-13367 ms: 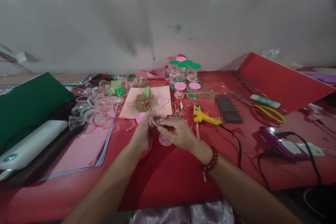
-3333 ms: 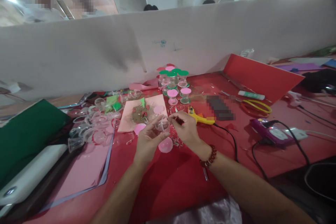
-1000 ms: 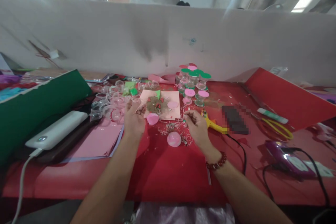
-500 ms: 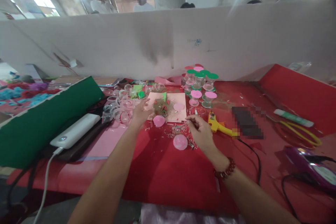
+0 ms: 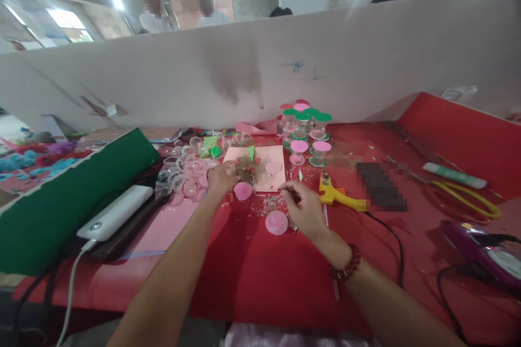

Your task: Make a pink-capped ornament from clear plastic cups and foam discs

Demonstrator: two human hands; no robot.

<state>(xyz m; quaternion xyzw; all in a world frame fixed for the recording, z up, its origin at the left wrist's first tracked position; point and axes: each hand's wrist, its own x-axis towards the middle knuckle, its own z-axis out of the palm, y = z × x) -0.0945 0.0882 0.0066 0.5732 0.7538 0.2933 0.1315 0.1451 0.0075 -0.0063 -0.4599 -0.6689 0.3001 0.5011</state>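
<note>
My left hand (image 5: 220,179) rests at the near left corner of a pale pink sheet (image 5: 266,158), fingers curled beside a pile of clear plastic cups (image 5: 183,171); what it grips, if anything, is hidden. A heap of brown crumbs with red bits (image 5: 246,167) lies on that sheet. My right hand (image 5: 304,207) hovers over paper scraps with thumb and fingers pinched together on something too small to name. A pink disc (image 5: 243,191) and a pink-topped cup (image 5: 276,222) lie between the hands.
Assembled cups with pink and green lids (image 5: 306,127) stand at the back. A yellow glue gun (image 5: 337,193) lies right of my right hand, beyond it scissors (image 5: 468,198) and a purple tool (image 5: 480,246). A green sheet (image 5: 61,195) and white power bank (image 5: 116,211) sit left.
My hands parted: the left reached to the cups and pink sheet, and now curls at the sheet's corner. The right stayed pinched over the scraps. The pink-topped cup lies on the table.
</note>
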